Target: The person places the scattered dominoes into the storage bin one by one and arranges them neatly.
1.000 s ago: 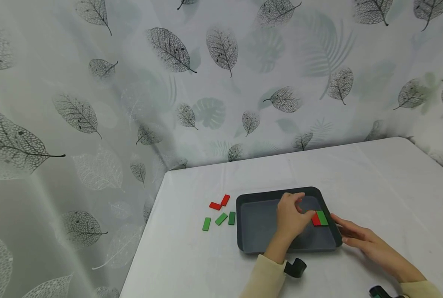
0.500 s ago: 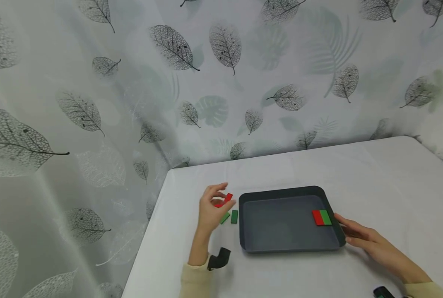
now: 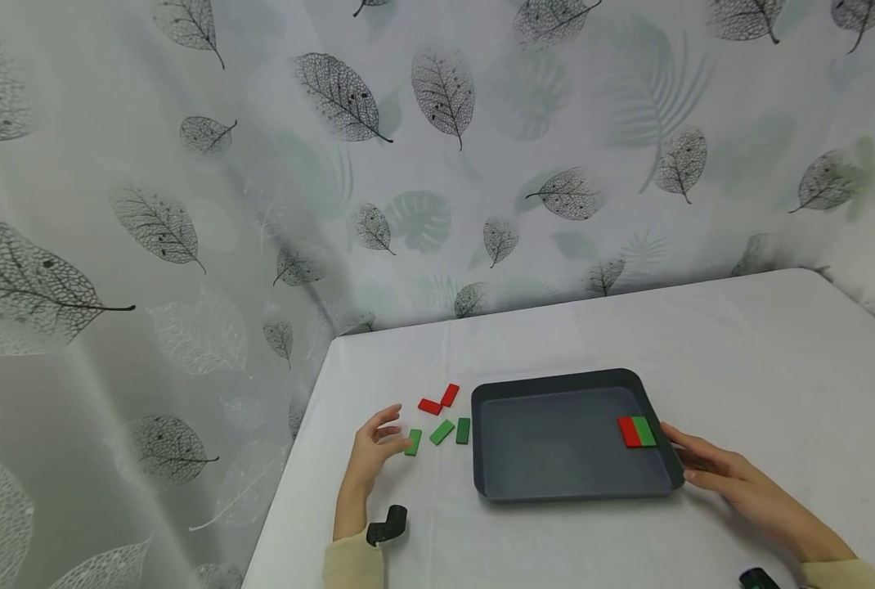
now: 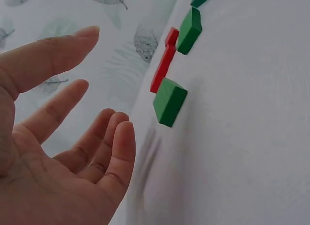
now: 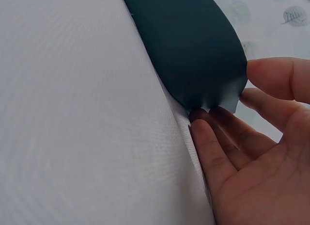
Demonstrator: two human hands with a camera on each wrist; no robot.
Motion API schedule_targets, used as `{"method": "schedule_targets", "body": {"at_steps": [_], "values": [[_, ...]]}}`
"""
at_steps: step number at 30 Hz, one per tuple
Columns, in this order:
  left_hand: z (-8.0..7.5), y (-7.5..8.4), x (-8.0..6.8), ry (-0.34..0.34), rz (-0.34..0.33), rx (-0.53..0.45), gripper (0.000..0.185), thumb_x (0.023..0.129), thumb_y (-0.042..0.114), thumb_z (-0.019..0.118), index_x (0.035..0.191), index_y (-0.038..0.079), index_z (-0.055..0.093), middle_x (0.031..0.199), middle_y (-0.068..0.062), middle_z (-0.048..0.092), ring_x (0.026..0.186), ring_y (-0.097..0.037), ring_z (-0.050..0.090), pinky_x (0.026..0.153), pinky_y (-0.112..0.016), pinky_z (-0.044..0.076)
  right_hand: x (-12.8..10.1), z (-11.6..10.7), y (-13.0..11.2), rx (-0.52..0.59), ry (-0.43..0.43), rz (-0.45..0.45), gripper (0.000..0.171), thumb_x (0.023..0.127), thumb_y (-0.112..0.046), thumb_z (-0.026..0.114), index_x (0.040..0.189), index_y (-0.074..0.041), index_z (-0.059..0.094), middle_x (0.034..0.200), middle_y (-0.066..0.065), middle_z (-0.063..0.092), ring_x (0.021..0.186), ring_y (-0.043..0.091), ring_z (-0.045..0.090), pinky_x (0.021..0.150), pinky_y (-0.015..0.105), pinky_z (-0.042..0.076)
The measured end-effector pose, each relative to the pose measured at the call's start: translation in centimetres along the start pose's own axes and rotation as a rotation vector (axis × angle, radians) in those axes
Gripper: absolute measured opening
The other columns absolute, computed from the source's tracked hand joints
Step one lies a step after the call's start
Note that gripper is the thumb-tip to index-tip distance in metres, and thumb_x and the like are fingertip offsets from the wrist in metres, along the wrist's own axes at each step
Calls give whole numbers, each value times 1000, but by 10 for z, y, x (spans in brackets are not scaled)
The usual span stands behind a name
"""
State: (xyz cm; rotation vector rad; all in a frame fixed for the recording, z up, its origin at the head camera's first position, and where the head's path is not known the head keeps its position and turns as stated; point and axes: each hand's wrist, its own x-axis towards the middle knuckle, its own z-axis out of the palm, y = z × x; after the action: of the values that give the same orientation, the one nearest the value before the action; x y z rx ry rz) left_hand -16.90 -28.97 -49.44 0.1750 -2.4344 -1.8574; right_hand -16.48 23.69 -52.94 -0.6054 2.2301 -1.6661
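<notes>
1. Left hand [image 3: 374,450], fingers loosely spread and holding nothing, hovers just beside the small green rectangular block [image 3: 412,442] on the white-clothed desk [image 3: 739,352].
2. Right hand [image 3: 724,474], fingers straight, touches the dark grey plastic tray [image 3: 555,489] at its right rim.

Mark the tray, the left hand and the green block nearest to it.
tray [image 3: 570,491], head view, near rim.
left hand [image 3: 370,450], head view, back of the hand.
green block [image 3: 412,442], head view, top face.
</notes>
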Motion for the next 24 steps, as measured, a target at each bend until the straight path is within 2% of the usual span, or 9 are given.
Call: {"method": "schedule_targets", "body": {"at_steps": [3, 9, 12, 16, 24], "values": [[-2, -11, 0, -26, -38, 13, 68, 75, -4, 76, 138, 0, 51, 138, -24, 49, 112, -33, 52, 77, -19, 49, 1, 1, 0, 3, -7, 6, 56, 101, -10, 49, 151, 1, 28, 133, -46, 32, 114, -32, 29, 84, 4, 37], [-2, -21, 2, -43, -63, 167, 68, 71, -3, 79, 135, 6, 57, 127, -19, 56, 96, -23, 52, 77, -25, 46, 0, 0, -1, 13, -13, 37, 57, 101, -13, 50, 152, -1, 27, 133, -46, 32, 113, -31, 31, 84, 6, 38], [0, -22, 5, -41, -48, 231, 64, 71, -3, 78, 132, 9, 60, 124, -15, 58, 96, -22, 53, 78, -27, 46, -1, -1, -2, 27, -24, 67, 59, 102, -15, 49, 153, -2, 24, 132, -47, 31, 113, -30, 32, 83, 7, 39], [0, -23, 9, -36, -22, 275, 58, 72, -5, 76, 127, 6, 63, 126, -13, 56, 98, -21, 54, 79, -26, 46, -1, -1, -1, 29, -30, 70, 59, 102, -15, 49, 154, -3, 23, 133, -47, 30, 113, -30, 33, 83, 7, 39], [0, -25, 7, -40, 22, 299, 50, 74, -6, 76, 122, 0, 65, 131, -15, 51, 102, -23, 54, 78, -23, 44, 2, -1, -2, 32, -41, 62, 59, 102, -15, 48, 154, -4, 23, 134, -47, 30, 114, -31, 31, 84, 6, 38]]}}
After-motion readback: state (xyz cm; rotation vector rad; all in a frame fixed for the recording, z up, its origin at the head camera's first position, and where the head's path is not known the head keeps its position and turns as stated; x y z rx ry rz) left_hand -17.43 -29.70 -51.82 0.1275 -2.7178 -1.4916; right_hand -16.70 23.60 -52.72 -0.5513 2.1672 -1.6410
